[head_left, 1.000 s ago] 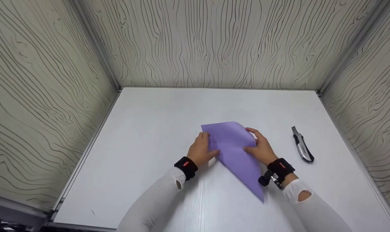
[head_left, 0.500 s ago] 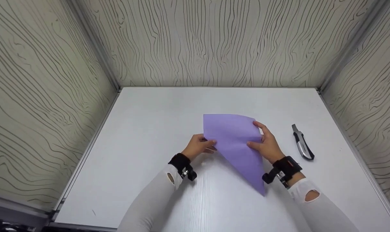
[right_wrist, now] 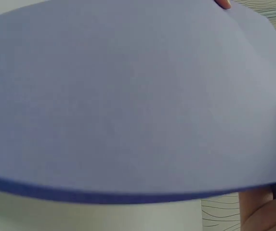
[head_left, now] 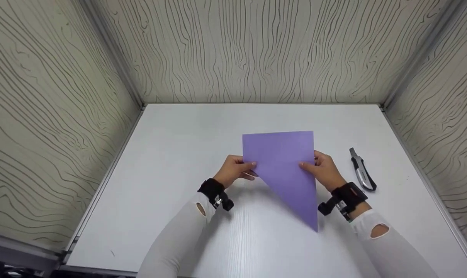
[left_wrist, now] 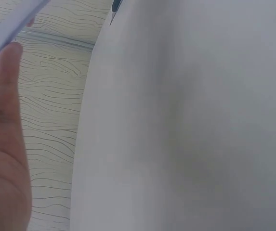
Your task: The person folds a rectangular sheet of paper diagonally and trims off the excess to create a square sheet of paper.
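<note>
A purple sheet of paper (head_left: 281, 162) is held up over the table between both hands in the head view. Its top edge is straight, and its lower left side slants down to a point at the bottom right. My left hand (head_left: 232, 170) pinches the left edge, thumb in front and fingers behind. At the right edge my right hand (head_left: 325, 172) grips the sheet the same way, its fingers mostly hidden behind. The right wrist view is largely filled by the paper (right_wrist: 128, 96); in the left wrist view only a strip of paper (left_wrist: 12, 26) shows above the hand (left_wrist: 5, 144).
A grey and black utility knife (head_left: 362, 170) lies on the white table (head_left: 171, 154), right of the right hand. Wood-grain panels (head_left: 256, 50) enclose the table at the back and both sides.
The sheet has been raised and turned upright, its curved top right corner now flat and square. The left hand has shifted slightly left; the right hand has moved slightly right along the edge.
</note>
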### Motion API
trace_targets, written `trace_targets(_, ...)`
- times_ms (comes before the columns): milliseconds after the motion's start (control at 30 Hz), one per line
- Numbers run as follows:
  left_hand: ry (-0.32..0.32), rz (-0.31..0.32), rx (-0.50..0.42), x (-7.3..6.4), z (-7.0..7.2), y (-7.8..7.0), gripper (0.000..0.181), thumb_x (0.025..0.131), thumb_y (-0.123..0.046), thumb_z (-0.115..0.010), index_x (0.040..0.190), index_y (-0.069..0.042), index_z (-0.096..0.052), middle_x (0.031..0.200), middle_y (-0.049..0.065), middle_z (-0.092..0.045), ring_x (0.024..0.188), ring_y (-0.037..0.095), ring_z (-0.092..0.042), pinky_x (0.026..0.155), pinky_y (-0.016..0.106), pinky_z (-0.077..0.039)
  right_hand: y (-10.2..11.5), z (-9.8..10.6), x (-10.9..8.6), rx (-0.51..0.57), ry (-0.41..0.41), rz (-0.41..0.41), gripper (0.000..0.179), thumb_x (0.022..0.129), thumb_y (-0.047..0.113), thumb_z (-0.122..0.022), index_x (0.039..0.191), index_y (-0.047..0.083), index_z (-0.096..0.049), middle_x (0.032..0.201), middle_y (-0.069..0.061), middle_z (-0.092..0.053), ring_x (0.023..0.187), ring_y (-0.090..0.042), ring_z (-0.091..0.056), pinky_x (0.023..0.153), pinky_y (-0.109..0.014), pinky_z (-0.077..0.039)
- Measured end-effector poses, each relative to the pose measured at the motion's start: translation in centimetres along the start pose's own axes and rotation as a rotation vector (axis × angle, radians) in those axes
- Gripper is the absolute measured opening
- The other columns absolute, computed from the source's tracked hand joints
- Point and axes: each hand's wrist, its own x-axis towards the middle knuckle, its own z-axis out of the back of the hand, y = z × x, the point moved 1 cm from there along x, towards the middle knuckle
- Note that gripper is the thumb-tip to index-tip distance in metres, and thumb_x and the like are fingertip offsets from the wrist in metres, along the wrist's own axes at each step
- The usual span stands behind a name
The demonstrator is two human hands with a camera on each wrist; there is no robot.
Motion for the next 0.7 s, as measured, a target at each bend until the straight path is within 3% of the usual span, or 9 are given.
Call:
trace_targets(100,-0.007,-0.003,-0.002,-0.2,0.2,-0.2,0.025,0.102,0.0,-0.07,0.119,0.019,-0.072,0.093,0.013,-0.081,0.078,0.018,-0.081,0.075,0.034,-0.068,0.0,0.3,0.1,0.084,0.059,0.003,0.051,0.105,0.006,-0.067,0.146,-0.019,-0.052,0.122,-0.016,-0.08,0.106,-0.009,-0.077,0.09,-0.023,-0.062)
trace_targets(267,-0.002,-0.012,-0.008,-0.5,0.4,-0.4,0.028,0.103,0.001,-0.069,0.122,0.022,-0.07,0.094,0.015,-0.082,0.077,0.017,-0.081,0.075,0.033,-0.068,0.0,0.7,0.0,0.179,0.176,-0.006,0.051,0.108,0.005,-0.063,0.147,-0.024,-0.047,0.114,0.006,-0.08,0.104,-0.007,-0.077,0.09,-0.025,-0.063)
trace_targets(367,0.017,-0.02,-0.015,-0.7,0.6,-0.6,0.026,0.103,0.001,-0.068,0.119,0.021,-0.071,0.092,0.013,-0.081,0.078,0.017,-0.081,0.076,0.033,-0.068,0.1,0.9,-0.2,0.183,0.197,-0.001,0.049,0.11,0.007,-0.059,0.144,-0.026,-0.048,0.109,0.008,-0.08,0.102,-0.007,-0.076,0.088,-0.025,-0.063)
trace_targets(500,0.078,-0.026,-0.036,-0.9,1.0,-1.1,0.017,0.106,-0.001,-0.064,0.106,0.01,-0.077,0.091,0.01,-0.081,0.082,0.019,-0.082,0.078,0.036,-0.069,0.3,1.1,-0.3,0.239,0.23,0.003,0.046,0.113,0.008,-0.054,0.144,-0.025,-0.049,0.109,0.008,-0.081,0.101,-0.007,-0.077,0.087,-0.024,-0.064)
trace_targets(600,0.13,-0.03,-0.048,-1.1,1.4,-1.5,0.02,0.108,-0.001,-0.06,0.101,0.001,-0.079,0.093,0.009,-0.081,0.084,0.02,-0.082,0.08,0.036,-0.068,0.3,1.4,-0.3,0.32,0.276,0.011,0.039,0.114,0.008,-0.052,0.144,-0.016,-0.059,0.114,0.006,-0.081,0.105,-0.009,-0.077,0.09,-0.025,-0.064)
trace_targets(700,0.171,-0.039,-0.044,-1.3,1.9,-1.9,0.019,0.106,0.003,-0.06,0.108,0.005,-0.079,0.091,0.008,-0.081,0.084,0.019,-0.082,0.08,0.034,-0.068,0.4,1.6,-0.4,0.385,0.317,0.034,0.032,0.113,0.005,-0.051,0.136,0.001,-0.072,0.117,0.003,-0.081,0.107,-0.011,-0.078,0.091,-0.026,-0.064)
